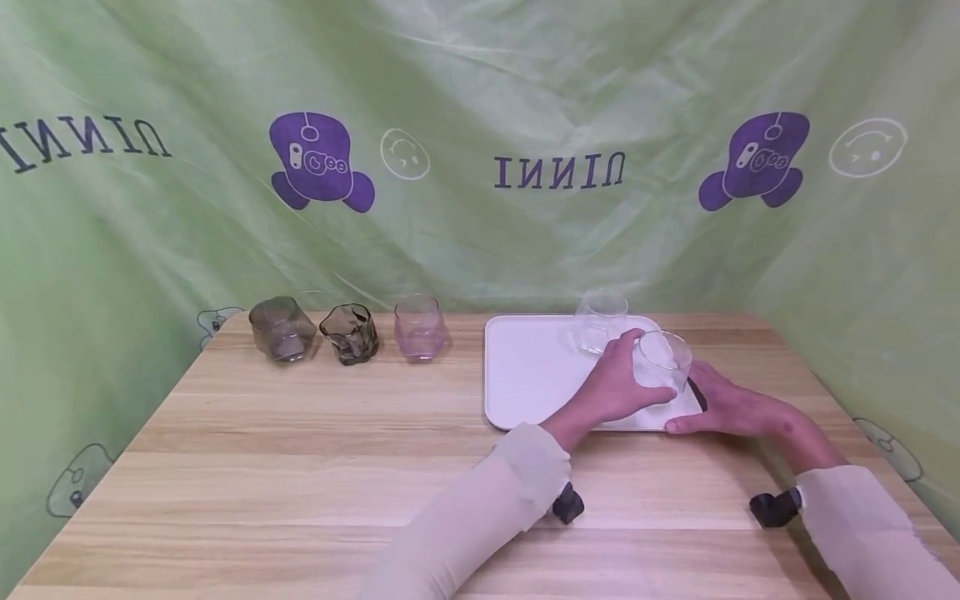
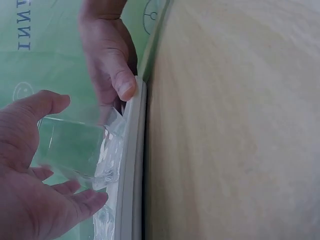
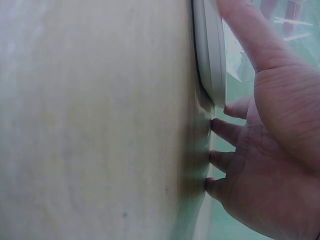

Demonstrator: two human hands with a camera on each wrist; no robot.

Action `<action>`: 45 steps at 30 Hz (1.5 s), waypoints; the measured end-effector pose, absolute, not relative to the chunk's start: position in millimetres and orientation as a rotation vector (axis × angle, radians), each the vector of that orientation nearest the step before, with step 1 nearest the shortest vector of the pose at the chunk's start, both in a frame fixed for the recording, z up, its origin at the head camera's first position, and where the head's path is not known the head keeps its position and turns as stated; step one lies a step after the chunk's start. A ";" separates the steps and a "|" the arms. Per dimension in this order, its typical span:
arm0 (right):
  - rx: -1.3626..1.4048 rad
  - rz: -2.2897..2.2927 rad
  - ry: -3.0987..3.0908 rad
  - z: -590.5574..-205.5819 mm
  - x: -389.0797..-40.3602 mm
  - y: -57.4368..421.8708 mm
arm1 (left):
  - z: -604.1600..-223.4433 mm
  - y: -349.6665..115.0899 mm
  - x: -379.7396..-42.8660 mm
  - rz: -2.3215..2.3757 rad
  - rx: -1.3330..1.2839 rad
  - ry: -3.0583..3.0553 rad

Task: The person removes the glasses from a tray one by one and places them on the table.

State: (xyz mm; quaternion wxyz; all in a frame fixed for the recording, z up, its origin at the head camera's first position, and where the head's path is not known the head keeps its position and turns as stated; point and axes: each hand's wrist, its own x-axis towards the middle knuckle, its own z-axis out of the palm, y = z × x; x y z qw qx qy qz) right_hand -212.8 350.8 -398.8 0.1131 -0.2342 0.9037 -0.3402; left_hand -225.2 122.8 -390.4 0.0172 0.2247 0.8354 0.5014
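Observation:
A clear drinking glass [image 1: 663, 358] is at the front right of a white tray [image 1: 525, 375]. My left hand [image 1: 618, 387] cups this glass from the left, thumb in front and fingers around the far side. In the left wrist view, the glass [image 2: 75, 147] has its base close to the tray surface. My right hand [image 1: 727, 404] is at the tray's front right corner. Its thumb rests on the rim, while the other fingers reach down beside the tray edge in the right wrist view. Another clear glass [image 1: 602, 321] stands toward the back of the tray.
Left of the tray, along the back of the wooden table [image 1: 300, 467], stand a smoky grey glass [image 1: 283, 329], a darker wavy glass [image 1: 350, 335] and a pinkish glass [image 1: 420, 329]. A green printed cloth [image 1: 450, 242] hangs right behind the table.

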 end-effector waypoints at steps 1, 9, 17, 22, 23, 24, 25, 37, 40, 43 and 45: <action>-0.685 -0.997 2.649 -398.3 -212.5 351.3 | -389.9 123.9 -225.7 1.553 0.700 2.596; -0.678 -1.002 2.632 -397.2 -210.1 352.6 | -390.8 129.3 -229.1 1.524 0.696 2.582; -0.676 -0.988 2.645 -397.9 -211.1 349.9 | -392.8 129.3 -232.6 1.491 0.652 2.616; -0.675 -0.991 2.642 -398.7 -212.3 349.8 | -392.9 129.9 -233.0 1.498 0.650 2.621; -0.675 -0.990 2.639 -398.2 -212.4 349.8 | -392.9 130.0 -233.1 1.502 0.652 2.624; -0.670 -0.986 2.639 -398.0 -212.7 349.7 | -393.0 129.7 -233.1 1.509 0.652 2.623; -0.664 -0.980 2.639 -397.2 -212.2 349.6 | -393.0 129.5 -232.9 1.511 0.652 2.626; -0.641 -0.941 2.660 -395.2 -211.6 348.2 | -390.8 128.6 -229.2 1.435 0.662 2.689; -0.636 -0.940 2.658 -396.1 -211.5 348.7 | -389.7 128.2 -228.0 1.442 0.653 2.699; -0.635 -0.945 2.657 -396.8 -211.8 349.6 | -387.7 127.0 -227.2 1.438 0.659 2.723; -0.644 -0.951 2.654 -397.0 -212.1 349.9 | -385.6 125.1 -226.1 1.429 0.663 2.741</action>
